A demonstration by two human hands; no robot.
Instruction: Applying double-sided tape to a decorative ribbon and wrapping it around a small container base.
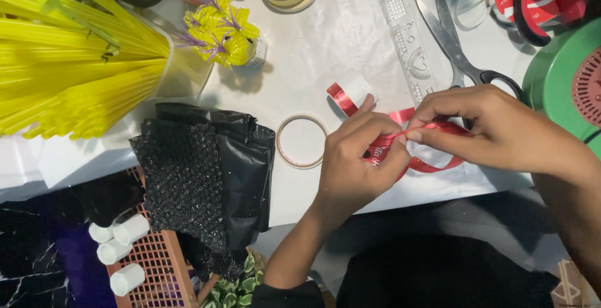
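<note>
Both of my hands work a shiny red ribbon over a white table. My left hand pinches the ribbon from below, its fingers curled around a fold. My right hand pinches the same ribbon from the right, thumb and forefinger closed on the strip. Loops of ribbon hang under my right hand. A loose end of red ribbon curls just beyond my left fingers.
A thin tape ring lies left of my left hand. Scissors and a clear ruler lie beyond. Black bubble wrap, yellow straws, a yellow ribbon flower, a green round device and white spools surround the spot.
</note>
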